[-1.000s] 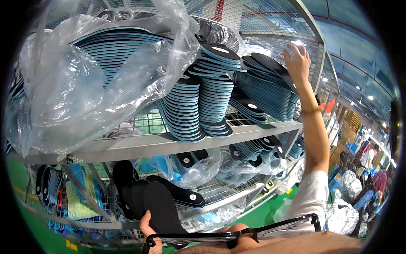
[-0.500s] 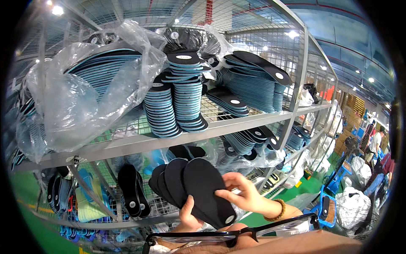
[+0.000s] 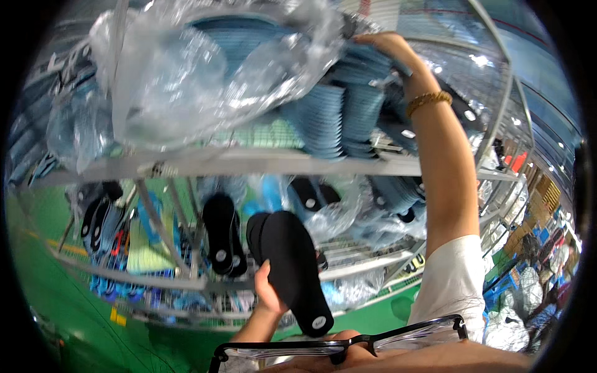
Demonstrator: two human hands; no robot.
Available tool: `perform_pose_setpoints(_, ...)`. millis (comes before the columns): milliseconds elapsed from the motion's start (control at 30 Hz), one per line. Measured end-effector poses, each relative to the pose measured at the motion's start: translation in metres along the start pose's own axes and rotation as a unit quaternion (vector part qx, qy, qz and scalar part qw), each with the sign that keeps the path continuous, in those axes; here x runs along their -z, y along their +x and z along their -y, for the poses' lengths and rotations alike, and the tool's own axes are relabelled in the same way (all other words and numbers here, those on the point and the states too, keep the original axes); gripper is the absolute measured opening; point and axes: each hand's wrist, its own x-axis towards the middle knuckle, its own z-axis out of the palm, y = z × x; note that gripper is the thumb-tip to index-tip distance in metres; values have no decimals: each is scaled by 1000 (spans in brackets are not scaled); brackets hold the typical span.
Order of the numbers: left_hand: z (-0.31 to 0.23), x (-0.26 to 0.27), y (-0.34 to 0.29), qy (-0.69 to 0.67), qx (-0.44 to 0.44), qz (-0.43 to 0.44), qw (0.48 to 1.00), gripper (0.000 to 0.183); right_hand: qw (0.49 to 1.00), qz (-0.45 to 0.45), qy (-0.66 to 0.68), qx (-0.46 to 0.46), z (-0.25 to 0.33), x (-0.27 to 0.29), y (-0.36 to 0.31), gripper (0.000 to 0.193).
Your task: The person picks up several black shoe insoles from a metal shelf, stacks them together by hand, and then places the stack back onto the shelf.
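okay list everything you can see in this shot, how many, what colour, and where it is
Black insoles in hand: a few, exact count unclear, black, fanned out low in the middle.
Stacked insoles: many, blue and black, on the top shelf, blurred.
Plastic bag: one large, clear, draped over insoles at upper left.
Wire rack: one, grey metal, across the whole view.
Hanging insoles: two or so, black, on the lower shelf left of the held ones.
Coloured insoles: several, blue and pale green, lower left of the rack.
Floor: green, at left and below.
Glasses: one pair, black frame, bottom edge.
Bracelet: one, beaded, yellowish, on the right wrist.
Left hand: gripping the black insoles.
Right hand: raised, on the top-shelf stacks.
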Motion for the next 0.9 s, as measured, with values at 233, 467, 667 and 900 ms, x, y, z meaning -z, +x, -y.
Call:
perform_pose_setpoints(233,-2,5,3,-18,10,63,998,66,975,-88,203,10,-13,17,-57,31)
perform_pose_setpoints(467,22,-5,8,86,85,12,993,63,985,6,131,108,-53,55,-317,20)
perform_pose_setpoints(667,114,-20,46,148,191,-49,969,65,986,-85,141,30,-45,29,-463,40)
perform_pose_setpoints(900,245,-5,61,-131,488,121,854,67,962,-268,56,-15,-75,77,-533,38)
